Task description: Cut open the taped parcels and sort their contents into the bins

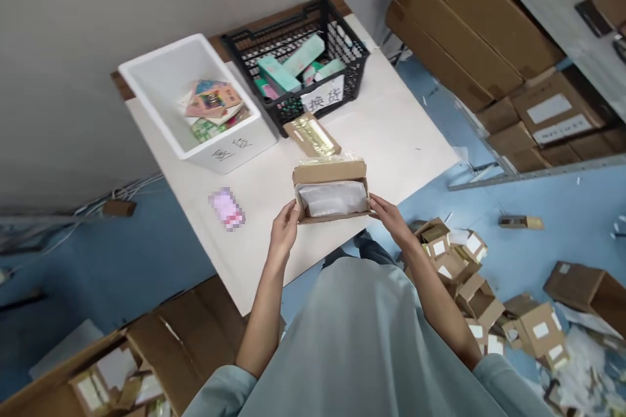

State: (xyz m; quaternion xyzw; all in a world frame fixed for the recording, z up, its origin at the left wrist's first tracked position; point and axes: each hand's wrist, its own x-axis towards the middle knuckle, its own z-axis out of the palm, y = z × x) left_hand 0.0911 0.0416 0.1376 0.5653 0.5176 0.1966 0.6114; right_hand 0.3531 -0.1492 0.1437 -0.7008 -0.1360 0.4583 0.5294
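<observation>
Both hands hold a small open cardboard box (330, 172) above the white table (391, 143). Something in white wrapping (332, 199) lies inside it. My left hand (286, 225) grips the box's left end, fingers curled on the edge. At the right end, my right hand (388, 214) holds the side with its fingers closed around it. Just beyond the box a gold packet (313, 135) lies flat on the table.
A white bin (161, 78) with colourful cards and a black basket (357, 62) with teal boxes stand at the table's far side. A pink item (225, 208) lies left. Empty cartons (469, 273) litter the blue floor at right; large cartons (469, 19) are stacked behind.
</observation>
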